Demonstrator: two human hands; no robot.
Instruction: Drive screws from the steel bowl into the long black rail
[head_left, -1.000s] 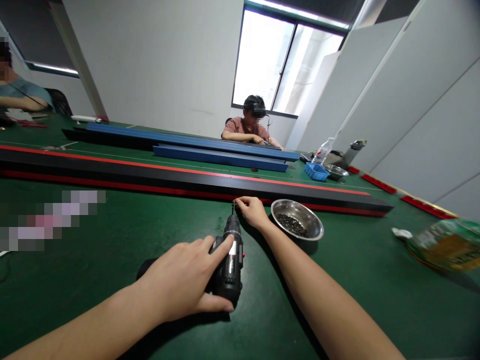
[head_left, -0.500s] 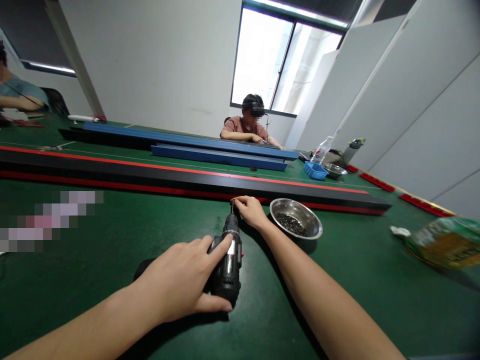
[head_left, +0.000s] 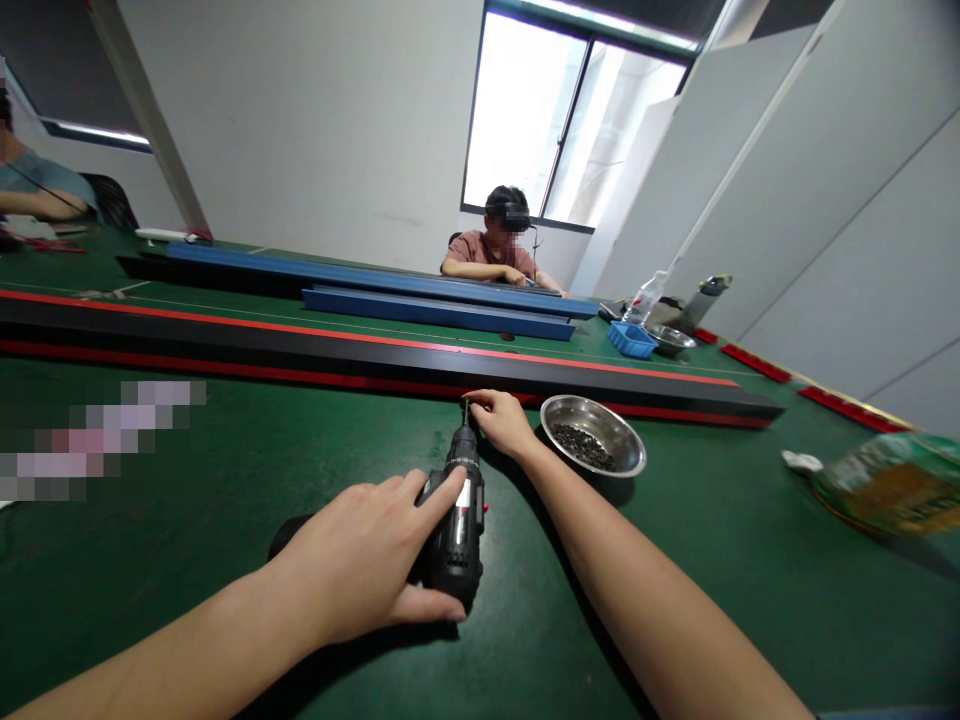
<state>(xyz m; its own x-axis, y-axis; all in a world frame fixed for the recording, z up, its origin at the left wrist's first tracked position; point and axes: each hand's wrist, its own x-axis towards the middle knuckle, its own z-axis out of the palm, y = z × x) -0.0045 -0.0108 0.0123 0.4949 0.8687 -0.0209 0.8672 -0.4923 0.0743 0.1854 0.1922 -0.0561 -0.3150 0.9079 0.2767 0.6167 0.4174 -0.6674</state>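
Note:
My left hand (head_left: 375, 545) is wrapped round a black cordless drill (head_left: 457, 530) that lies on its side, its bit pointing away from me. At the tip of the bit, the fingers of my right hand (head_left: 499, 418) are pinched together; whatever they hold there is too small to make out. Just beyond the fingertips runs a long black bar with red edges (head_left: 390, 365), laid across the table. To the right of my right hand sits a round metal bowl (head_left: 630, 450) with many small dark screws (head_left: 581, 447) in it.
Blue metal profiles (head_left: 442, 313) lie farther back on the green table (head_left: 720, 600). A blue basket (head_left: 631, 340), a clear bottle (head_left: 646, 298) and another metal bowl stand at the far right. A plastic bag (head_left: 892, 485) lies nearer on the right. A person (head_left: 480, 255) sits opposite, another at far left.

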